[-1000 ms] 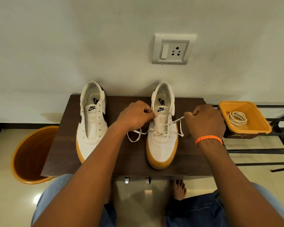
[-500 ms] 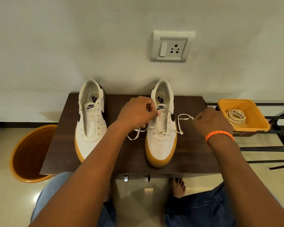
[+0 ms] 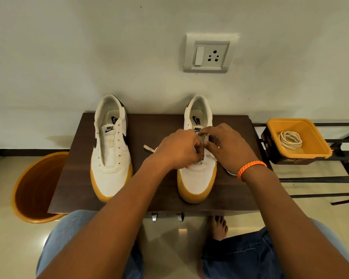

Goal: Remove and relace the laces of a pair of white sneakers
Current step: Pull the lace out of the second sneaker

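Our hands meet over the right shoe (image 3: 196, 178), which stands on the desk (image 3: 161, 190) with its toe toward us. Our left hand (image 3: 177, 151) is curled, fingertips pinched together over the eyelets; it seems to grip the lace (image 3: 149, 148), though the knuckles hide the contact. A loose end of that lace sticks out just left of this hand and lies on the desk. Our right hand (image 3: 228, 147) sits just beside it, touching or nearly touching, fingers bent down onto the tongue and lace area; we cannot tell whether it pinches the lace or only presses. Another bit of lace shows under the right wrist, by the orange wristband (image 3: 251, 168). The left shoe (image 3: 110, 150) stands well left of our left hand, with no lace in its eyelets. Right of our right hand, off the desk, an orange tray (image 3: 314, 150) holds a coiled lace (image 3: 290, 139). An orange bin (image 3: 35, 188) stands on the floor left of the desk
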The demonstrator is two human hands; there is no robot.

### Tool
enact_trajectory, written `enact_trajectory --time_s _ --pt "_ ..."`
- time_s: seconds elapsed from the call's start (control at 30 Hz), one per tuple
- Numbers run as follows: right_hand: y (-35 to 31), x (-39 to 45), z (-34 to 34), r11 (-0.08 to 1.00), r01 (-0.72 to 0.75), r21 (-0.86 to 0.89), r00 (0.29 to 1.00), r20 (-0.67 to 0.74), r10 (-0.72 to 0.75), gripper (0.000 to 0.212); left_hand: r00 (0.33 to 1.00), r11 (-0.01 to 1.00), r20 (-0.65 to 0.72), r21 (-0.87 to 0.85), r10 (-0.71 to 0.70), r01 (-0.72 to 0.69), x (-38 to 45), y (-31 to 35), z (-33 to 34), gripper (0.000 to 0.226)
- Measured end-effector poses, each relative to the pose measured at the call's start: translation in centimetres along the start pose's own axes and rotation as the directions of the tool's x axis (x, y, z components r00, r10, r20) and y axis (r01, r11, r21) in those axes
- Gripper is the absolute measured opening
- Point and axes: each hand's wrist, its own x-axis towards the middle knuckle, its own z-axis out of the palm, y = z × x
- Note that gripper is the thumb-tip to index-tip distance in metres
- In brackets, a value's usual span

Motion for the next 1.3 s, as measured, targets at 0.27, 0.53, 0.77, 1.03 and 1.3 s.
enact_trajectory --time_s 0.27,0.53,0.77,1.03,1.3 --pt "-0.1 -0.1 -0.5 1.0 -0.013 0.004 0.994 -0.106 0.013 0.01 0.99 0.893 0.13 -0.439 -0.048 0.101 -0.5 -1.1 -2.1 0.008" --pt "0.8 0.1 -0.6 0.995 0.028 0.094 0.999 -0.048 -0.023 0.015 0.997 0.954 0.07 -0.294 -0.038 0.057 -0.5 -0.7 -0.9 0.015" --pt "1.5 0.2 -1.0 0.979 0.028 0.202 1.0 -0.014 -0.026 0.024 0.996 0.99 -0.078 -0.14 -0.034 0.023 0.5 -0.6 0.7 0.01" --pt "1.4 0.1 -1.1 0.972 0.016 0.232 1.0 -0.005 -0.015 0.025 0.999 0.995 -0.036 -0.099 -0.03 0.026 0.2 -0.3 0.5 0.014" --pt "1.1 0.2 -0.9 0.984 0.014 0.175 1.0 -0.03 -0.009 0.022 0.999 0.992 -0.023 -0.125 -0.031 0.028 0.3 -0.1 0.9 0.008"
